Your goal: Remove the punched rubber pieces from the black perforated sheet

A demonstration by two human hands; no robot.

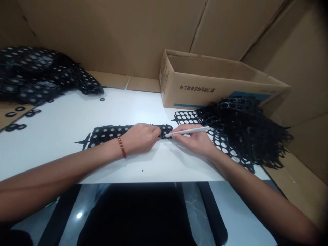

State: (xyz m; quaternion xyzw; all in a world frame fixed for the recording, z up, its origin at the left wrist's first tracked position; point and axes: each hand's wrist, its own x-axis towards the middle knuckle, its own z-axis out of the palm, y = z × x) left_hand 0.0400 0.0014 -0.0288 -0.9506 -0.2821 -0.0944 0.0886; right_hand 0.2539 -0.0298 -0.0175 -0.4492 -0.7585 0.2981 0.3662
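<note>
One view is given, from the head camera, looking down on a white counter (pixel 77 116) walled in by plain brown cardboard sheets. Printing is seen on the side of an open brown cardboard box (pixel 205 85) at the back right: a short line of dark characters, which appear mirrored and cannot be read, above a blue stripe along the lower edge.

A long black perforated strip of thin sheet material (pixel 107 132), punched with rows of round holes through which pale discs show, is laid flat on the counter near its middle, with a pointed tab at its left end. Its right end is covered by the left hand (pixel 140 138), whose fingers are curled and pressed down on the strip; a red bead bracelet (pixel 122 147) is worn on that wrist. A slim white pen-like stick (pixel 188 131) is pinched between the fingers of the right hand (pixel 197 141), and its tip is set against the strip's right end, just beside the left fingertips.

A tangled heap of emptied black perforated strips (pixel 243 130) is piled to the right, against the box. A second pile of black disc-filled sheets (pixel 38 75) is stacked at the far left, with loose black rings (pixel 15 127) scattered near it.
</note>
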